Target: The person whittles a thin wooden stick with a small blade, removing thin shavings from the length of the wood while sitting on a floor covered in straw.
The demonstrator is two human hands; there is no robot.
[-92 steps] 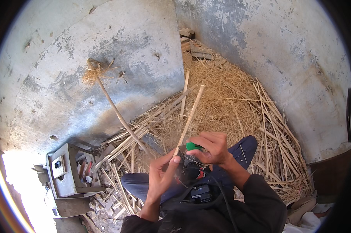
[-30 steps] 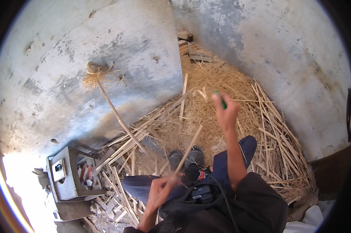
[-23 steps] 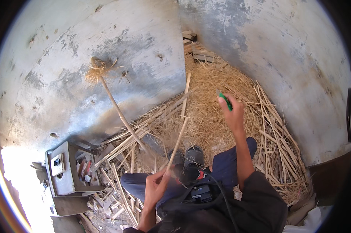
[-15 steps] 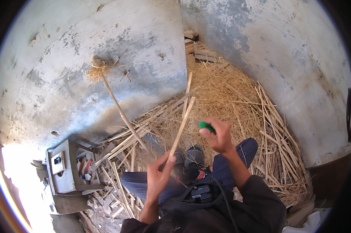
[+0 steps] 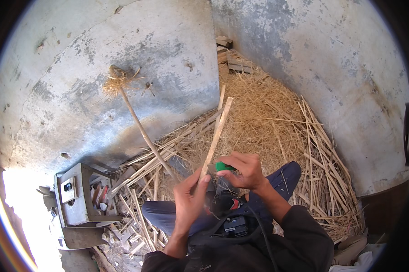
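Observation:
A pale, flat bamboo strip [image 5: 220, 129] slants up and away from my left hand [image 5: 189, 196], which is closed around its lower end with the thumb along it. My right hand [image 5: 247, 171] is curled round a green-handled tool [image 5: 225, 167], just right of the strip. The tool's working end points toward the strip near my left thumb. It is too thin and small to make out, and I cannot tell whether it touches. Both hands are above my crossed legs [image 5: 281, 181].
Straw-like shavings [image 5: 259, 99] heap up in the wall corner, with loose strips [image 5: 324, 163] at right and left. A bamboo pole [image 5: 143, 131] topped with curled fibres leans on the left wall. A worn wooden box-like stand [image 5: 75, 195] is at left. A black device [image 5: 235, 225] lies at my lap.
My right hand has come left and down, bringing the green-handled tool beside the strip. The strip's far end has shifted up and slightly right, with my left hand still gripping it.

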